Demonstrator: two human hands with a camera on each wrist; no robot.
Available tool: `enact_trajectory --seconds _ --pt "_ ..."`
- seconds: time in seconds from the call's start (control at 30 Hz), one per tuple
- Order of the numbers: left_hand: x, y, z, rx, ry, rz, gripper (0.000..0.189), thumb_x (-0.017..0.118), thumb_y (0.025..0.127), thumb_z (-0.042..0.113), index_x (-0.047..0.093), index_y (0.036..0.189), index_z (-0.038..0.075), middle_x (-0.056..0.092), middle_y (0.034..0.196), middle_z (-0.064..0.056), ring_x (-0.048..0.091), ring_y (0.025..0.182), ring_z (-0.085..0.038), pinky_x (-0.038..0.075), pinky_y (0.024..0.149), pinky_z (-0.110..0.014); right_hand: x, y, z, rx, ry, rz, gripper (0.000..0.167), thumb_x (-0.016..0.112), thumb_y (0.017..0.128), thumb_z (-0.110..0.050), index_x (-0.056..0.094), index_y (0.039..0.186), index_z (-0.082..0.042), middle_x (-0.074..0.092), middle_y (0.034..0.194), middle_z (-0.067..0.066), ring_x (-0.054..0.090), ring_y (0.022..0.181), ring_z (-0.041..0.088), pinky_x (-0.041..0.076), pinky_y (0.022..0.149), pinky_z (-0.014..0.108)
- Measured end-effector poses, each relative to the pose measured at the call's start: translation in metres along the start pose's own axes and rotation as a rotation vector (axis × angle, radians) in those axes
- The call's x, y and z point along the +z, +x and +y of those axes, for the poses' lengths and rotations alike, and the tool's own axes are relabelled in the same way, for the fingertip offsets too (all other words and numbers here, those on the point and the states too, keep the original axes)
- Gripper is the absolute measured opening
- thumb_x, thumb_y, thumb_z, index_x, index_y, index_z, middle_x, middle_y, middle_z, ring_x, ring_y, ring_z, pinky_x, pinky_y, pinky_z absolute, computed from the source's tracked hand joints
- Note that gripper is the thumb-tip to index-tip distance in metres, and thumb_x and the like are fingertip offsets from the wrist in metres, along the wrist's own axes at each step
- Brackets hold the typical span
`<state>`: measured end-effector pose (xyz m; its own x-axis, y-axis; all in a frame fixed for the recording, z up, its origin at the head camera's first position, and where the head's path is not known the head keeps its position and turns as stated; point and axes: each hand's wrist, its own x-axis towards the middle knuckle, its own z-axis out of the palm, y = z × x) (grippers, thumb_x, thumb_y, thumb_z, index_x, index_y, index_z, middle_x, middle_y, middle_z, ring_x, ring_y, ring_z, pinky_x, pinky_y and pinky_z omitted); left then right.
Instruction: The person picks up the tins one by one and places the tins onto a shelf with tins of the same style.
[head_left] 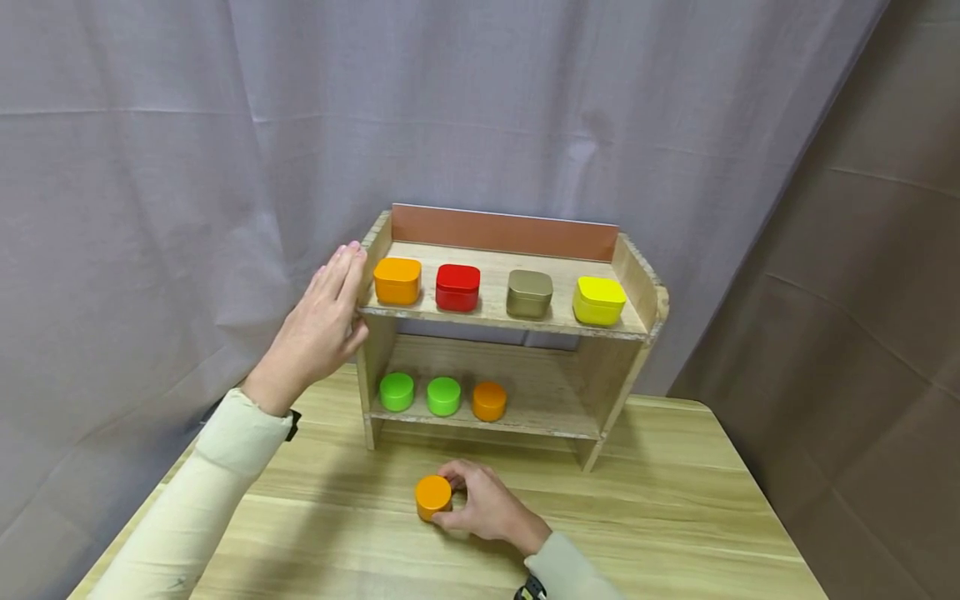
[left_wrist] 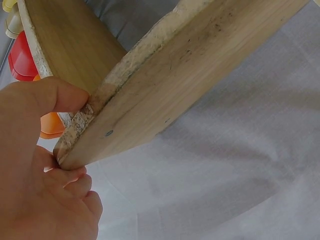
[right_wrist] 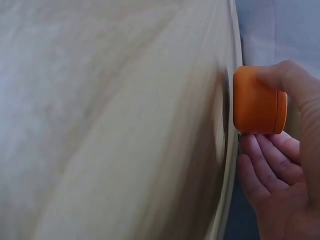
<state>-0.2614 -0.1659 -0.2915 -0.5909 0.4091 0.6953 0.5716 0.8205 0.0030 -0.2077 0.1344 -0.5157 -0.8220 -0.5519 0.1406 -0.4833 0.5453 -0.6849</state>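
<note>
A small round orange tin (head_left: 432,497) stands at the table's front, before the shelf. My right hand (head_left: 489,507) pinches it from the right, thumb on one side and fingers on the other; the right wrist view shows this tin (right_wrist: 256,100) and its lid seam close up. My left hand (head_left: 315,329) is at the left side of a two-tier wooden shelf (head_left: 547,392). In the left wrist view, thumb and fingers grip the edge of the shelf's side panel (left_wrist: 150,90).
On the upper tier stand square tins: orange (head_left: 397,282), red (head_left: 457,288), olive (head_left: 529,294) and yellow (head_left: 599,302). The lower tier holds two round green tins (head_left: 397,392) and a round orange one (head_left: 489,402). Grey curtains (head_left: 525,108) hang behind the wooden table (head_left: 675,517).
</note>
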Motion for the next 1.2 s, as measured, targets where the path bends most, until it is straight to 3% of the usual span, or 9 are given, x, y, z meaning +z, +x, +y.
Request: enact_trajectory --seconds 0.53,1.2 --pt "0.001 0.002 0.002 0.008 0.004 0.005 0.088 0.066 0.087 0.004 0.023 0.163 -0.008 0.025 0.172 -0.029 0.028 0.159 -0.045 0.03 0.129 -0.062 -0.024 -0.023 0.015 -0.01 -0.049 0.054 0.048 0.09 0.082 -0.026 0.069 0.123 -0.012 0.072 0.115 -0.003 0.065 0.101 0.005 0.061 0.093 0.027" --pt "-0.001 0.0 0.002 0.003 0.008 0.003 0.088 0.066 0.087 0.003 0.024 0.163 -0.008 0.026 0.172 -0.029 0.028 0.159 -0.045 0.03 0.128 -0.062 -0.06 -0.064 0.027 0.044 -0.064 0.073 0.049 0.088 0.084 -0.029 0.068 0.126 -0.012 0.072 0.119 -0.003 0.068 0.103 0.008 0.062 0.095 0.031"
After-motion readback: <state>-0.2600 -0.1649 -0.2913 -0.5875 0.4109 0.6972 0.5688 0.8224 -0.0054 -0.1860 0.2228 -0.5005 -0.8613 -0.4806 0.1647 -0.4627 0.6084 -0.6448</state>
